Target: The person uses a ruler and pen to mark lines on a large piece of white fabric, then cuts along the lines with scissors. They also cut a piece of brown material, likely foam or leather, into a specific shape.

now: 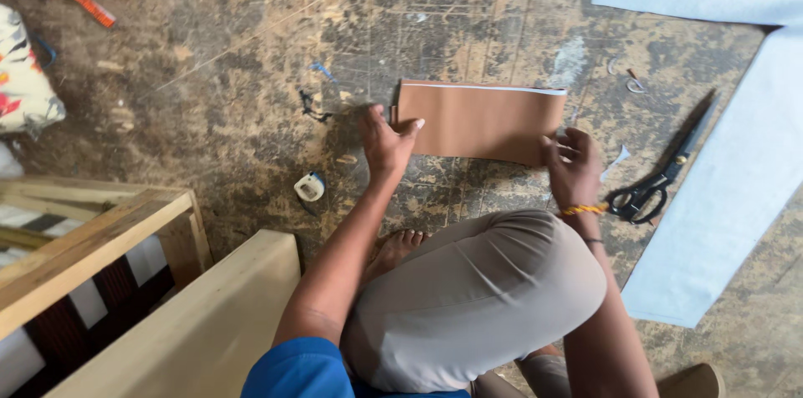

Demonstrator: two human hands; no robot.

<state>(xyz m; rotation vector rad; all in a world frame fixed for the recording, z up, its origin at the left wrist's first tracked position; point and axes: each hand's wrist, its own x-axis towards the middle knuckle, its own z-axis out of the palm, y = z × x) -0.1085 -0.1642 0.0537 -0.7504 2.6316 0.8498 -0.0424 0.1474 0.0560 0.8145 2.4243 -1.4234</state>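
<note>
- Two hands at work on one folded brown sheet (481, 124), flat on the worn, stained floor (251, 72) just ahead of a bent knee in grey-beige trousers (477, 298).
- Left hand (387, 143) set at the sheet's left end, thumb laid on top of the corner, other fingers (374, 124) curled close together over the edge, pinching that end.
- Right hand (572, 165) set at the sheet's near right corner, fingers (565, 143) bent and bunched on the brown surface, pressing it down; grip underneath hidden, so pinch or plain press could not be told.
- Sheet stretched between the two hands, long side running left to right, a thin white edge showing along the far side.
- Yellow band (583, 209) worn at the right wrist, a thin dark one just behind it.
- Black scissors (661, 176) lying near the right hand, on the floor, handles toward the wrist, blades pointing away and touching nothing held.
- Pale blue cloth (728, 189) spread beyond the scissors, well apart from the brown sheet.
- Small white roll of tape (309, 187) on the floor near the left forearm.
- Bare foot (400, 246) tucked under the knee, beside the left arm.
- Light wooden frame (92, 239) at the lower left, apart from both hands.
</note>
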